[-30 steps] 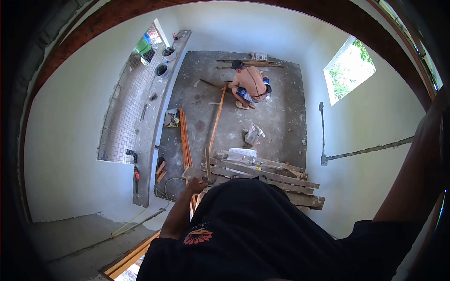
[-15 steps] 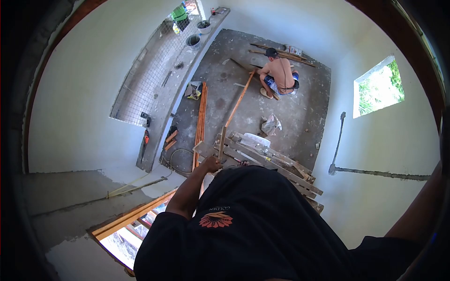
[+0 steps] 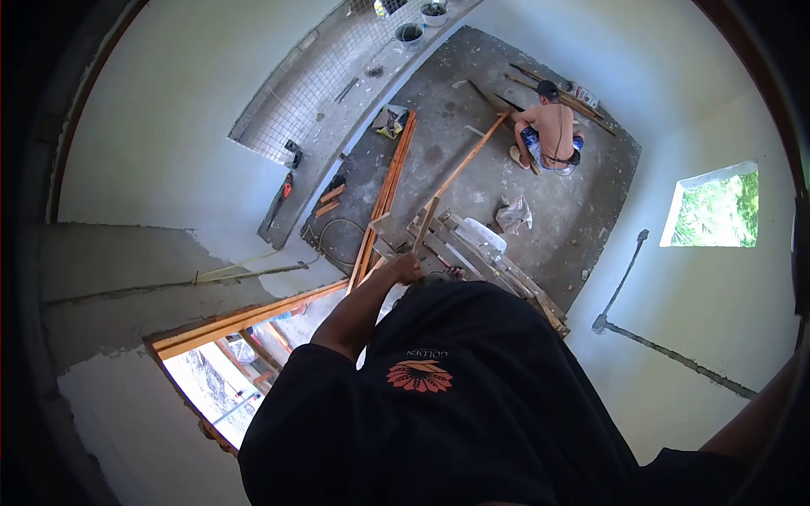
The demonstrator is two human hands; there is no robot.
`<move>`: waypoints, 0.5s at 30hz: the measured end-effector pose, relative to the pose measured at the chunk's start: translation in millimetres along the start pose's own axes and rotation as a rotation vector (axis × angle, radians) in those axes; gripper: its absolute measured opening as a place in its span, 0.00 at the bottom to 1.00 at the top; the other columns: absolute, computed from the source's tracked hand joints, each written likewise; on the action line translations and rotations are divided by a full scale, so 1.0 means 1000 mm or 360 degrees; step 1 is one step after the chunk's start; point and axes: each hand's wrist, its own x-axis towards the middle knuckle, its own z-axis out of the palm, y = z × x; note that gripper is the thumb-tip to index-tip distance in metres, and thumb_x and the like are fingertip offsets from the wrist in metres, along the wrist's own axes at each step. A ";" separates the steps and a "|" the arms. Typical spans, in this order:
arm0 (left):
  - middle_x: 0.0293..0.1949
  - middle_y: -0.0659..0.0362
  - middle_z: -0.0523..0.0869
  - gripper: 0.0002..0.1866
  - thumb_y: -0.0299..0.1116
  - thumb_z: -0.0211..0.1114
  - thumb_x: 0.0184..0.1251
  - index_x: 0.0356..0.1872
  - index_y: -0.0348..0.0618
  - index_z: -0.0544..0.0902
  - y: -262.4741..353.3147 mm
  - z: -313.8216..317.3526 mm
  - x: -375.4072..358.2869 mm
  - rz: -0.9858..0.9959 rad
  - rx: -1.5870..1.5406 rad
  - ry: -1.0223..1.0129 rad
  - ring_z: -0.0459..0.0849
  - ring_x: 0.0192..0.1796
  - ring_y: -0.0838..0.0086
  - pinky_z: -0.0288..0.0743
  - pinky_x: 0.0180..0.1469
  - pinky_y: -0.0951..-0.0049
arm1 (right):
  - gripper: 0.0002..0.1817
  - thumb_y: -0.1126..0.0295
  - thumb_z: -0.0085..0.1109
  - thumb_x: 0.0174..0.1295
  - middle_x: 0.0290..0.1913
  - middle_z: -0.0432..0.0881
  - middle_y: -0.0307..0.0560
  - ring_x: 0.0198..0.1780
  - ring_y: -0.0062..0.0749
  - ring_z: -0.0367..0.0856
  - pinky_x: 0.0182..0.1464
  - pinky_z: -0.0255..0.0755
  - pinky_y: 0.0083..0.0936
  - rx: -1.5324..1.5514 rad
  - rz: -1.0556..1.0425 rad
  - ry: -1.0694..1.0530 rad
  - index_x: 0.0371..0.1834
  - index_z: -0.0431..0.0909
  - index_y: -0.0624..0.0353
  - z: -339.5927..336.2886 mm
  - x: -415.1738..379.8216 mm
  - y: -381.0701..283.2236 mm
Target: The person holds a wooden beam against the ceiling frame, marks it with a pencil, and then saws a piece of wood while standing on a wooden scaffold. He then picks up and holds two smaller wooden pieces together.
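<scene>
My left hand (image 3: pixel 405 268) is closed around the near end of a long wooden strip (image 3: pixel 470 160), just beyond the hem of my black shirt (image 3: pixel 498 379). From my fist the strip slopes away across the floor, its far end beside a crouching co-worker (image 3: pixel 553 131). Close to my hand stands a rough wooden plank bench (image 3: pixel 498 266) with a white tub (image 3: pixel 485 234) beside it. My right forearm (image 3: pixel 755 413) reaches out at the right edge, with its hand beyond the picture.
Long orange-brown boards (image 3: pixel 390 190) lie left of the strip. Two buckets (image 3: pixel 410 34) stand on the concrete ledge (image 3: pixel 359 110). A crumpled sack (image 3: pixel 513 216) is on the floor (image 3: pixel 447 110); more lumber (image 3: pixel 582 110) lies behind the co-worker. A framed opening (image 3: pixel 219 363) is at lower left.
My view has turned, so the room appears shifted right and tilted clockwise. My left hand keeps its hold on the wooden strip. The co-worker stays crouched by its far end.
</scene>
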 end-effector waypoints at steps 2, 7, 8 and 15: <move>0.27 0.45 0.85 0.13 0.40 0.61 0.55 0.27 0.40 0.85 -0.002 0.002 0.001 -0.0087 -0.0042 -0.0064 0.87 0.34 0.56 0.78 0.39 0.57 | 0.28 0.43 0.62 0.56 0.32 0.81 0.54 0.39 0.49 0.81 0.47 0.74 0.43 -0.0035 -0.0022 0.0025 0.34 0.82 0.63 -0.002 0.006 0.005; 0.23 0.47 0.84 0.19 0.49 0.62 0.53 0.23 0.42 0.86 -0.019 0.015 0.019 0.0095 0.0133 0.0096 0.86 0.29 0.57 0.78 0.37 0.57 | 0.28 0.43 0.62 0.56 0.31 0.81 0.54 0.39 0.49 0.81 0.47 0.74 0.43 -0.0171 -0.0090 0.0133 0.33 0.82 0.63 -0.003 0.031 0.016; 0.23 0.47 0.84 0.19 0.49 0.62 0.52 0.22 0.42 0.86 -0.022 0.014 0.022 0.0173 0.0156 0.0120 0.86 0.30 0.57 0.78 0.37 0.57 | 0.28 0.43 0.62 0.56 0.31 0.81 0.54 0.39 0.49 0.81 0.47 0.74 0.43 -0.0215 -0.0117 0.0161 0.33 0.82 0.63 -0.002 0.040 0.016; 0.29 0.48 0.87 0.14 0.44 0.62 0.51 0.28 0.45 0.87 0.002 -0.015 0.008 0.0081 -0.0021 0.0042 0.86 0.36 0.56 0.79 0.42 0.58 | 0.28 0.43 0.61 0.56 0.30 0.82 0.54 0.38 0.49 0.81 0.46 0.74 0.43 -0.0392 -0.0225 0.0322 0.32 0.82 0.63 -0.003 0.090 0.021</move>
